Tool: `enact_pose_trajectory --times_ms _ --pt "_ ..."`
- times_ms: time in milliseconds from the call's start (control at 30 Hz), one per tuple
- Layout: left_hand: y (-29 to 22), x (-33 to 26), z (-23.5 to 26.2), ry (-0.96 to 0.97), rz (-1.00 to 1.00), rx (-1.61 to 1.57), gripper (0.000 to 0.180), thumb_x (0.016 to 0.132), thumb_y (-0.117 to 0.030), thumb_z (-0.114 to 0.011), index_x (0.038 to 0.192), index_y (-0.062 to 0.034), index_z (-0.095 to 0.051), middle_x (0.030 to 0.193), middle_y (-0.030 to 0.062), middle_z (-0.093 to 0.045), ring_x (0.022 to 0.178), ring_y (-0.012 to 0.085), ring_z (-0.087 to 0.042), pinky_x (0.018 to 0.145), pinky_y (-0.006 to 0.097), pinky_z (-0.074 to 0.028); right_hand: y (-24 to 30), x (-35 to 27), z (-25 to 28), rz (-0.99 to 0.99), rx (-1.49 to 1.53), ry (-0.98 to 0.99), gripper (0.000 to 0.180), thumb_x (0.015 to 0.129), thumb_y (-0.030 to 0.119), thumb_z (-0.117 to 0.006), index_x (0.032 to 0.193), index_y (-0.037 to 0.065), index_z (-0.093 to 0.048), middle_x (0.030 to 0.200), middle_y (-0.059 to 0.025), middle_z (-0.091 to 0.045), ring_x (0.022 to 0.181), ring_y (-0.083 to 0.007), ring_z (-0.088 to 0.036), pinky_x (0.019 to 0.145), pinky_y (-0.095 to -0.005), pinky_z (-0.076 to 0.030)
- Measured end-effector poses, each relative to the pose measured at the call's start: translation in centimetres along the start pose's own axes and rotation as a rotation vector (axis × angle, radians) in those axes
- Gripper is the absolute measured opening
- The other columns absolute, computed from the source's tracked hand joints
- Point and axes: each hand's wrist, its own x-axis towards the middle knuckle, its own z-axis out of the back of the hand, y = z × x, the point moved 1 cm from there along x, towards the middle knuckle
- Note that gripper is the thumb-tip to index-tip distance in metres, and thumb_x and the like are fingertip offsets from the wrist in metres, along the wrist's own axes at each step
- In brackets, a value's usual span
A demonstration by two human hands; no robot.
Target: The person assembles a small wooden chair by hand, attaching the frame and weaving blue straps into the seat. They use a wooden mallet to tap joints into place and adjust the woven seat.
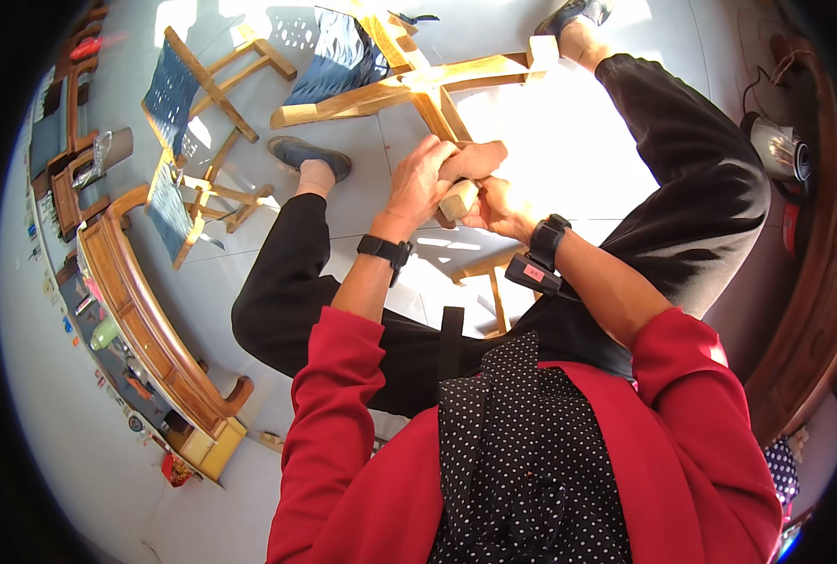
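A wooden folding stool (428,80) with a blue woven seat (339,56) is tilted out in front of me, its crossed legs pointing my way. My left hand (423,179) is wrapped round the near wooden bar of this stool. Close beside it, my right hand (508,209) has its fingers closed at the same bar, next to its squared end (459,199). Whether the right hand also pinches something small is hidden by the fingers. Both hands are close together above the floor between my knees.
A second folding stool (207,94) with blue webbing stands at the front left. Pieces of a pale wooden frame (498,296) show below my hands. Brown wooden furniture (146,310) lines the left; a kettle (778,148) is at the right. Strong sunlight washes out part of the floor (569,141).
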Motion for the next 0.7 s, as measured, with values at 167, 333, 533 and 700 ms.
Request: enact_pose_trajectory --times_ms 167,333,533,700 --pt "0.5 0.9 0.0 -0.089 -0.008 0.096 0.028 0.075 -0.016 -0.076 0.099 -0.0063 -0.065 0.096 0.0118 -0.061 0.092 0.0369 -0.062 0.076 0.042 -0.051 -0.1 0.9 0.8 -0.005 0.053 0.054 0.037 0.108 0.033 -0.026 0.113 0.004 -0.049 0.091 -0.0102 -0.064 0.067 -0.0199 -0.064 0.059 -0.0319 -0.058" --pt "0.3 2.3 0.4 -0.232 0.085 0.15 0.027 0.076 -0.019 -0.076 0.099 -0.0105 -0.064 0.099 0.0103 -0.061 0.093 0.0364 -0.062 0.077 0.046 -0.051 -0.3 1.3 1.3 0.014 0.133 0.013 0.039 0.108 0.035 -0.029 0.111 0.002 -0.05 0.088 -0.012 -0.065 0.068 -0.0226 -0.066 0.062 -0.034 -0.059" --pt "0.2 1.2 -0.3 0.008 0.008 0.061 0.026 0.078 -0.022 -0.076 0.098 -0.011 -0.064 0.097 0.0091 -0.061 0.091 0.0343 -0.063 0.076 0.044 -0.052 -0.2 0.8 0.8 0.021 -0.002 0.019 0.032 0.107 0.032 -0.032 0.111 0.006 -0.05 0.088 -0.0063 -0.062 0.067 -0.0174 -0.063 0.06 -0.0315 -0.058" --pt "0.6 1.5 0.0 -0.146 -0.037 0.152 0.022 0.079 -0.022 -0.074 0.097 -0.0118 -0.065 0.096 0.0077 -0.061 0.087 0.0336 -0.064 0.073 0.045 -0.053 -0.1 0.9 0.8 0.05 0.005 -0.045 0.033 0.107 0.034 -0.031 0.114 0.006 -0.047 0.091 -0.0076 -0.062 0.068 -0.0171 -0.064 0.06 -0.0307 -0.058"
